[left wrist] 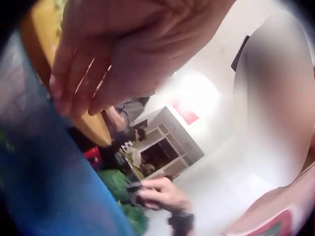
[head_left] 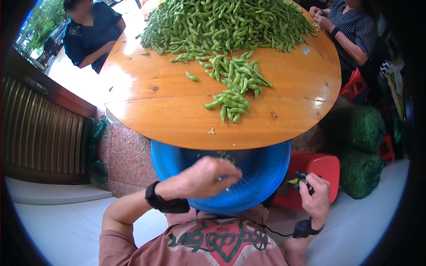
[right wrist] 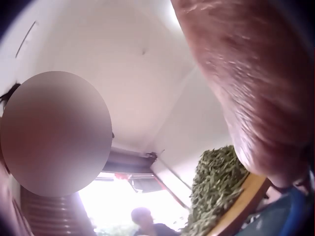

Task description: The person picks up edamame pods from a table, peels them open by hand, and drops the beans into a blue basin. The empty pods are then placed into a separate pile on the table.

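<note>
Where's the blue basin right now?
In the head view, the blue basin sits below center, partly under the wooden table, with the left hand over it and a red stool to its right.

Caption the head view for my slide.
Left hand over a blue basin, right hand gripping a dark object, pods heaped on the table.

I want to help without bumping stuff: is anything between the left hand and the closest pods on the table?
Only the near edge of the wooden table and tiny scraps on it lie between the left hand, over the blue basin, and the nearest pods. Nothing taller shows.
</note>
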`<move>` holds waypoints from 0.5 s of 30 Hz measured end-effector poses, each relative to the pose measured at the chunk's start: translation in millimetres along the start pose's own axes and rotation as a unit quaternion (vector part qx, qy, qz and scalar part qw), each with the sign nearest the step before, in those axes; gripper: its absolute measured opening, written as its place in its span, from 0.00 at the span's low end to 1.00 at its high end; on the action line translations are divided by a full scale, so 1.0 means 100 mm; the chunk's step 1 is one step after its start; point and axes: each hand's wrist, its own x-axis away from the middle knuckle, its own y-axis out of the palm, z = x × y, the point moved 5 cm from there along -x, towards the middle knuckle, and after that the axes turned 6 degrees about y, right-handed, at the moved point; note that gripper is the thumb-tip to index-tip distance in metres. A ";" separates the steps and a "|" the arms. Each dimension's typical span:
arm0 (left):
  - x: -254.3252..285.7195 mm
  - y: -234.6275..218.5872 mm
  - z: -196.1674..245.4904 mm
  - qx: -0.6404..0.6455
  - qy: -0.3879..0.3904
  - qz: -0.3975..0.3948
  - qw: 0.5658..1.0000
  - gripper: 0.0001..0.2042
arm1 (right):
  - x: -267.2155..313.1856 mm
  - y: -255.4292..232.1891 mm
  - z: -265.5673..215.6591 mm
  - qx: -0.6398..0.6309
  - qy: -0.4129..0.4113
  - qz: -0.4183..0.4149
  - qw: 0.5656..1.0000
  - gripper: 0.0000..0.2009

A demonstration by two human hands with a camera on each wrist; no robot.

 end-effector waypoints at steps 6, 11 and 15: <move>-0.46 -0.69 -0.15 -0.293 -0.070 0.203 0.932 0.08 | 0.00 -0.09 0.16 0.039 0.054 0.070 0.995 0.08; -0.53 -0.76 -0.34 -0.372 -0.105 0.193 0.902 0.10 | -0.14 0.12 -0.14 -0.001 0.008 0.063 0.998 0.03; -0.37 -0.93 -0.41 -0.396 -0.110 0.188 0.892 0.09 | -0.21 0.30 -0.30 -0.046 -0.039 0.041 0.997 0.04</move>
